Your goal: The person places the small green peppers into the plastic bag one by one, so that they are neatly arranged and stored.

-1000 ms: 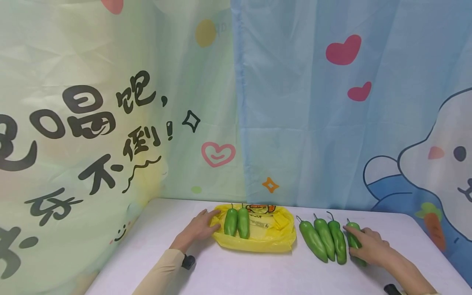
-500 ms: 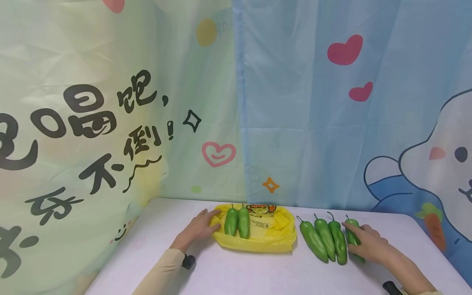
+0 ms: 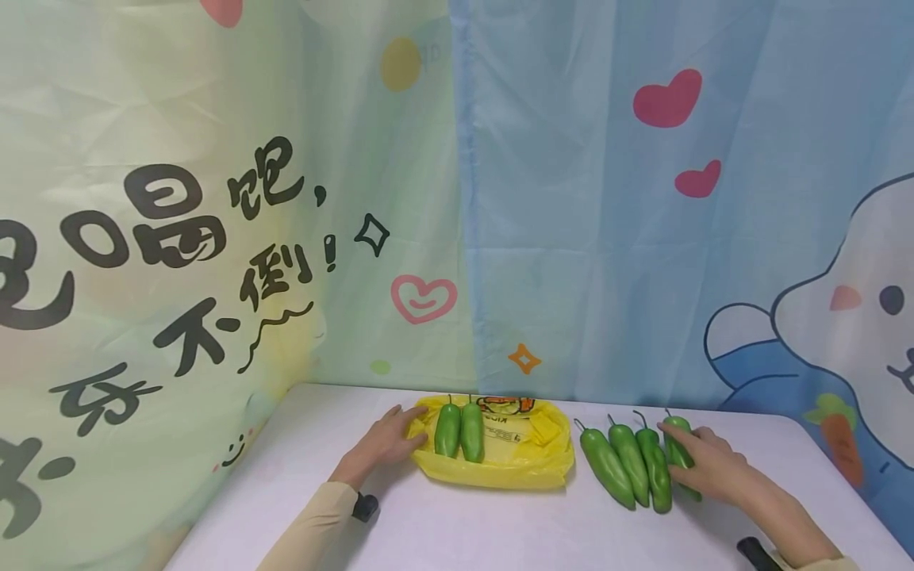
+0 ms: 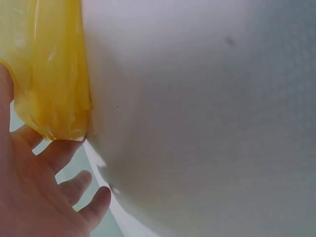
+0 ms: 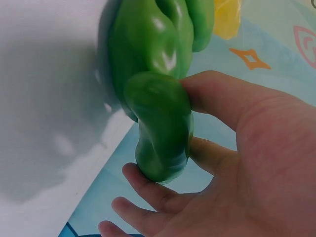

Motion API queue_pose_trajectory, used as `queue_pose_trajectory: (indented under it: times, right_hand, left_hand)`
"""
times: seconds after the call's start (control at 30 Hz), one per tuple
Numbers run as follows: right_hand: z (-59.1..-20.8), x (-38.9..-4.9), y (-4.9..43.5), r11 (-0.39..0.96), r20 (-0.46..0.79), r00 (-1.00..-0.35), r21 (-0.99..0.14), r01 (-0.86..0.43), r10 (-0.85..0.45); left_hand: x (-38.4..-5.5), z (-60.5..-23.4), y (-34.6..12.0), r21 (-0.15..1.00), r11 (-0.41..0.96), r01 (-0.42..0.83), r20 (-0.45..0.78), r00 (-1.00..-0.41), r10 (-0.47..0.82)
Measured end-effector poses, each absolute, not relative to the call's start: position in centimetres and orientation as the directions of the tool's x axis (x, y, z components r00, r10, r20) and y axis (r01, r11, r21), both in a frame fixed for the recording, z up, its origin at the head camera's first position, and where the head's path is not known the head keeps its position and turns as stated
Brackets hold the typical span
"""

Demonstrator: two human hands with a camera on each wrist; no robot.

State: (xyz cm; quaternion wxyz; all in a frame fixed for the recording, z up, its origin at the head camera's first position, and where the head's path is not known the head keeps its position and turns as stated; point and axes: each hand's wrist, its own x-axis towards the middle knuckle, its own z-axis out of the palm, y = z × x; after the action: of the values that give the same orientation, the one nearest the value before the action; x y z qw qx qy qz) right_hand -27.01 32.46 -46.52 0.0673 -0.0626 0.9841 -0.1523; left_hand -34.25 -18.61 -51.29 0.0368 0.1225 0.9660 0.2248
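A yellow plastic bag [image 3: 500, 469] lies spread on the white table with two green peppers [image 3: 460, 431] at its left side. My left hand [image 3: 388, 438] holds the bag's left edge; in the left wrist view, index and middle fingers touch the yellow plastic [image 4: 54, 69] while the other two stand off it. To the right of the bag, three green peppers [image 3: 630, 466] lie side by side, stems away from me. Beside them, my right hand [image 3: 714, 466] pinches another green pepper [image 5: 163, 128] between thumb and fingers, close against the row. Part of that pepper is hidden by the hand.
The white table [image 3: 485, 531] ends at a printed curtain [image 3: 607, 317] behind it. Another printed curtain [image 3: 143, 317] rises along the left side. A dark strap shows at each wrist.
My right hand has moved slightly left and away from me with its pepper, narrowing the gap to the row of three. The left hand and the bag have stayed put.
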Motion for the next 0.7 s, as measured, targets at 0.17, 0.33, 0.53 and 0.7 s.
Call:
queue_pose_trajectory:
  times: [0.17,0.33,0.53,0.7]
  right_hand:
    - [-46.0,-26.8,32.0,0.945,-0.093,-0.984,-0.304,-0.12,-0.154]
    - [-45.8,-26.7,31.6,0.945,-0.088,-0.983,-0.301,-0.131,-0.164]
    - [-45.8,-26.7,31.4,0.94,-0.086,-0.982,-0.312,-0.136,-0.171]
    - [-45.7,-26.8,31.2,0.937,-0.078,-0.981,-0.317,-0.145,-0.179]
  left_hand:
    - [-34.2,-51.2,-18.6,0.441,0.872,0.21,-0.023,-0.969,0.246]
    - [-34.2,-51.2,-18.6,0.439,0.873,0.214,-0.021,-0.969,0.248]
    - [-34.2,-51.3,-18.5,0.438,0.871,0.222,-0.014,-0.967,0.254]
    - [-34.3,-51.2,-18.5,0.441,0.869,0.224,-0.013,-0.967,0.256]
